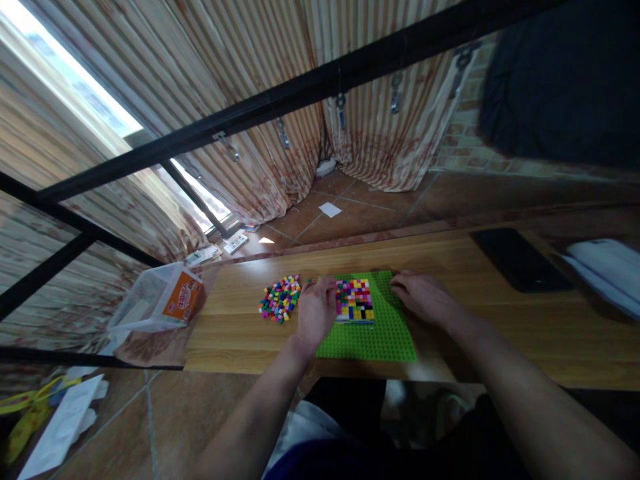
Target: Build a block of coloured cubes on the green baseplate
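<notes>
A green studded baseplate (390, 333) lies on the wooden bench top. On its upper middle sits a square block of small multicoloured toy bricks (356, 303). My left hand (317, 310) is at the block's left side, its fingers pinched together; whatever is between the fingertips is hidden. To the left of this hand, a pile of loose coloured bricks (281, 298) is spread on the wood. My right hand (423, 298) rests at the baseplate's upper right edge, with bent fingers and thumb holding that edge.
The narrow bench (240, 350) runs left to right. A clear plastic box (147, 300) with an orange label stands past its left end. A black phone-like slab (523, 260) and a white packet (605, 273) lie on the right. Dark metal bars (300, 100) cross before the curtains.
</notes>
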### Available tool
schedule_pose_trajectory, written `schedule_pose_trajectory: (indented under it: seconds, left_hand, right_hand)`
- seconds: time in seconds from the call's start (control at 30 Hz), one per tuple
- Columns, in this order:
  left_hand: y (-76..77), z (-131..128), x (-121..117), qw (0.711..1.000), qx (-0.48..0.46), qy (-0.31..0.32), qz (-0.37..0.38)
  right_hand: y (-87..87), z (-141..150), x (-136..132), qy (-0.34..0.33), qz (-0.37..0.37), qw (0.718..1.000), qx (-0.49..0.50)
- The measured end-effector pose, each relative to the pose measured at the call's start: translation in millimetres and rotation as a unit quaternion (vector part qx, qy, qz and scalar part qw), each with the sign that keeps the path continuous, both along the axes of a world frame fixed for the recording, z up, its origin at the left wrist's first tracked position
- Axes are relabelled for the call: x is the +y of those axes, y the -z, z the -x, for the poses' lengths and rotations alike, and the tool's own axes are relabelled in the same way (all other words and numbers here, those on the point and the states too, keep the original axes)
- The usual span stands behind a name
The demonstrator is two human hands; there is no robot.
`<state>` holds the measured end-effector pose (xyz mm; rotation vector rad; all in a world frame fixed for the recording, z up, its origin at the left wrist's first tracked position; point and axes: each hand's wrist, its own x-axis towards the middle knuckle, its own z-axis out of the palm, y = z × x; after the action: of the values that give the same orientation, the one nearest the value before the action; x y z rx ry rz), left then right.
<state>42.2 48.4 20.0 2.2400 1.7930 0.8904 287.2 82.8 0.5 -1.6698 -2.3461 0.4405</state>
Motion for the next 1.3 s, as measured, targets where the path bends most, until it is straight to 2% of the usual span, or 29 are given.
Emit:
schedule_pose_trajectory:
  seconds: [0.13,0.37,0.6,1.1,1.2,1.3]
  left_hand:
    - [4.0,2.4,-6.3,1.000,0.005,0.003,-0.005]
    - [5.7,4.2,-11.1,0.996,0.064,0.053,-0.030]
    - [4.6,2.4,-11.4,0.992,0.106,0.060,-0.039]
    - [5.4,1.8,-11.7,0.991,0.106,0.083,0.003]
    - [4.6,7.5,-16.4,0.996,0.061,0.058,-0.011]
    - [2.4,25.2,-21.5,0.999,0.004,0.005,-0.039]
  right_hand:
    - [-3.6,0.4,-0.3,-0.006,0.014,1.000,-0.014]
    - [-8.1,0.8,0.9,-0.012,0.046,0.998,-0.036]
    - [-9.5,2.2,-0.4,-0.008,0.045,0.998,-0.038]
    - [1.0,-0.8,1.5,-0.020,0.027,0.999,-0.032]
    - [1.6,-2.0,0.9,-0.021,0.023,0.999,-0.031]
    - [2.9,-3.8,0.2,-0.026,0.016,0.999,-0.028]
